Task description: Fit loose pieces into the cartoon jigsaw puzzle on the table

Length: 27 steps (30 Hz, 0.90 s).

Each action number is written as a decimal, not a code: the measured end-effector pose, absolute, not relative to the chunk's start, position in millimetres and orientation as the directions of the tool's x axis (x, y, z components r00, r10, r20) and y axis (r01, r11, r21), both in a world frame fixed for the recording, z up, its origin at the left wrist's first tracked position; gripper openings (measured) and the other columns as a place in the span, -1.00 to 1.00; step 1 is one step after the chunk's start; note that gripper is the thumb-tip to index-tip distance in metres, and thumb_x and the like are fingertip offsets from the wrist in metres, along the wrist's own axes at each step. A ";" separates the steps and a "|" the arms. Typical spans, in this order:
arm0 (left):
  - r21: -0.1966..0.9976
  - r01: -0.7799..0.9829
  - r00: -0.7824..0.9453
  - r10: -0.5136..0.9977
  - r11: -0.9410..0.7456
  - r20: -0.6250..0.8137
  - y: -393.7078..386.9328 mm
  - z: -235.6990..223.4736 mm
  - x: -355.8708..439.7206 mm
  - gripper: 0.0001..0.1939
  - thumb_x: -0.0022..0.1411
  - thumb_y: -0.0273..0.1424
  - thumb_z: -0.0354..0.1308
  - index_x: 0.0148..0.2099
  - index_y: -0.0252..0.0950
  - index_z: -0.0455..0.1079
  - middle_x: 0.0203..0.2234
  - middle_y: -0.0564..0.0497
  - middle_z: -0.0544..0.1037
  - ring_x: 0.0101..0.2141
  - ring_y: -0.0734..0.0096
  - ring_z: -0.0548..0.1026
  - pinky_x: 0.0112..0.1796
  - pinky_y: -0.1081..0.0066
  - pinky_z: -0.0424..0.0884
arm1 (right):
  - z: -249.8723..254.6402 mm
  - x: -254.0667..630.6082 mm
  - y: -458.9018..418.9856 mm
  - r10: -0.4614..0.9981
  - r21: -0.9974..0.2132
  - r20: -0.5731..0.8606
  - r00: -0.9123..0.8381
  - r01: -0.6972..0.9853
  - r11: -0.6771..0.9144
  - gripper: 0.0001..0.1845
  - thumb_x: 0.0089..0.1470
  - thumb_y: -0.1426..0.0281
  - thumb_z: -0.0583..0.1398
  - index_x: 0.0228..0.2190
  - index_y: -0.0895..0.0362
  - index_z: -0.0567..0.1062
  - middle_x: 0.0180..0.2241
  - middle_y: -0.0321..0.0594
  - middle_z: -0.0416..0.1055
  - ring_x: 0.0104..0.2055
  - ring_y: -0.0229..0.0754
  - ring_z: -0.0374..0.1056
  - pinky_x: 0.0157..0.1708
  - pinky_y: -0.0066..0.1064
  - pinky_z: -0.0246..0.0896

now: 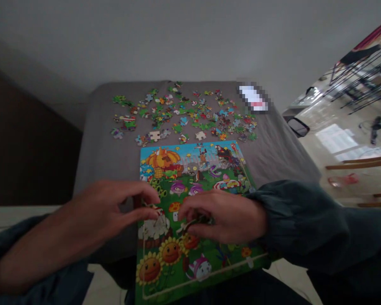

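You're working with your left hand (104,207) fingers narrow above the puzzle board (193,169), right hand (224,218) fingers holding a jigsaw piece (190,223), loose pieces (184,114) lying beyond on grey cloth (114,165), blurred white object (254,97) sitting past them.

Glossy cardboard jigsaw board (190,169), matt cloth cover (114,140) (softly creased), shiny tile floor (336,144)

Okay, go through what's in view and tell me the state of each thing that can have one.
Left hand: raised over the puzzle board, fingers curled; cannot tell if it holds a piece.
Right hand: curled around a dark green puzzle piece, just over the board.
Puzzle board: lying flat, picture side up.
Loose jigsaw pieces: scattered, mostly face up, a few face down.
Grey cloth: spread over the table, wrinkled.
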State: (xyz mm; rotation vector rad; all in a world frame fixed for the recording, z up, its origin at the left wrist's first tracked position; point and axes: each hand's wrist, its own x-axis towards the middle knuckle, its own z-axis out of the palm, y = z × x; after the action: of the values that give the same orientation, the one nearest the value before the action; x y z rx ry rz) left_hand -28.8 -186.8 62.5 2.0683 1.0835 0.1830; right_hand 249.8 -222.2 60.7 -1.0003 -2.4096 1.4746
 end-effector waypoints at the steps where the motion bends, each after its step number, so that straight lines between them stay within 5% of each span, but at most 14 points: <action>1: 0.730 0.607 0.652 0.722 -0.314 -0.231 -199.3 52.9 -32.2 -0.73 0.30 -0.07 0.27 -0.23 -0.13 0.61 -0.45 0.22 0.64 -0.47 0.52 0.54 -0.45 0.56 0.36 | 56.1 241.1 -225.0 0.597 -0.797 -0.222 -0.771 0.497 0.344 -0.75 0.23 0.48 0.27 -0.04 0.16 0.54 -0.19 -0.18 0.60 -0.17 -0.17 0.50 -0.15 -0.34 0.34; 7: 0.718 0.533 0.699 0.711 -0.448 -0.076 -242.1 12.5 -30.6 -0.94 0.31 -0.30 0.34 -0.24 -0.13 0.56 -0.39 0.17 0.63 -0.37 0.49 0.56 -0.37 0.52 0.40 | 44.7 219.8 -233.3 0.597 -0.598 -0.279 -0.752 0.623 0.505 -0.79 0.24 0.46 0.28 -0.07 0.17 0.55 -0.19 -0.11 0.55 -0.11 -0.07 0.44 -0.14 -0.26 0.31; 15: 0.450 0.545 0.679 0.687 -0.707 0.258 -261.0 -1.6 -32.9 -0.74 0.45 -0.11 0.14 -0.03 -0.13 0.50 -0.07 0.08 0.63 -0.07 0.35 0.52 -0.05 0.36 0.40 | 35.7 226.8 -242.3 0.614 -0.414 -0.105 -0.782 0.596 0.688 -0.73 0.34 0.32 0.25 -0.02 0.22 0.54 -0.05 -0.05 0.52 0.00 -0.04 0.38 0.01 -0.19 0.31; 21: 0.251 0.578 0.726 0.630 -0.776 0.276 -294.0 -5.7 -46.2 -0.67 0.51 -0.15 0.07 0.20 -0.05 0.46 0.11 0.12 0.60 0.07 0.30 0.46 0.04 0.29 0.31 | 26.9 250.3 -267.5 0.450 -0.239 0.054 -0.892 0.426 0.873 -0.61 0.41 0.18 0.16 0.12 0.12 0.50 0.25 -0.07 0.41 0.25 0.05 0.27 0.05 -0.14 0.31; 27: 0.292 0.618 0.677 0.683 -0.729 0.272 -304.6 -8.7 -40.6 -0.69 0.55 -0.17 0.00 0.15 -0.04 0.49 0.09 0.14 0.62 0.05 0.31 0.49 0.02 0.28 0.32 | 20.9 255.1 -291.3 0.531 -0.257 -0.015 -0.847 0.516 0.817 -0.37 0.38 0.07 0.16 0.32 0.14 0.35 0.41 -0.04 0.23 0.46 0.10 0.06 0.29 -0.03 0.21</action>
State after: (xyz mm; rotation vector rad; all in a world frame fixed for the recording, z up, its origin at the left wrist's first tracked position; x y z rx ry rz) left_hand -40.6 -304.6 -8.7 2.7129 1.0626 0.5476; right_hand 255.1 -291.3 20.9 -0.8482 -2.9397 0.3916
